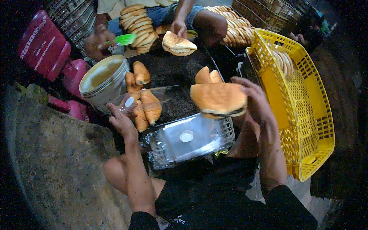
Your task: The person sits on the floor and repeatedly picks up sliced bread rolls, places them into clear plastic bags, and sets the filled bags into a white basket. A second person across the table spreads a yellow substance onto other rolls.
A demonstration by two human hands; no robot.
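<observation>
My right hand [251, 94] grips the end of a large golden bread roll [218, 97], split along its lower edge with dark filling showing. Pinched in my left hand [123, 123] is a clear plastic bag [155, 97] with a white round label, stretching toward the middle. Several filled rolls [151, 107] lie behind and under that bag. Two more rolls [209, 75] show just beyond the one I hold, partly hidden by it. In front of me lies a stack of clear plastic bags [188, 134] with a white round label on top.
Opposite, a person holds a split roll [179, 44] and a green spatula [125, 39], beside piled rolls [138, 27]. A tub [103, 74] of brownish spread stands left, near a pink chair [46, 46]. At right stands a yellow crate [306, 115] holding packed bread [283, 61]. More bread [234, 27] sits far back.
</observation>
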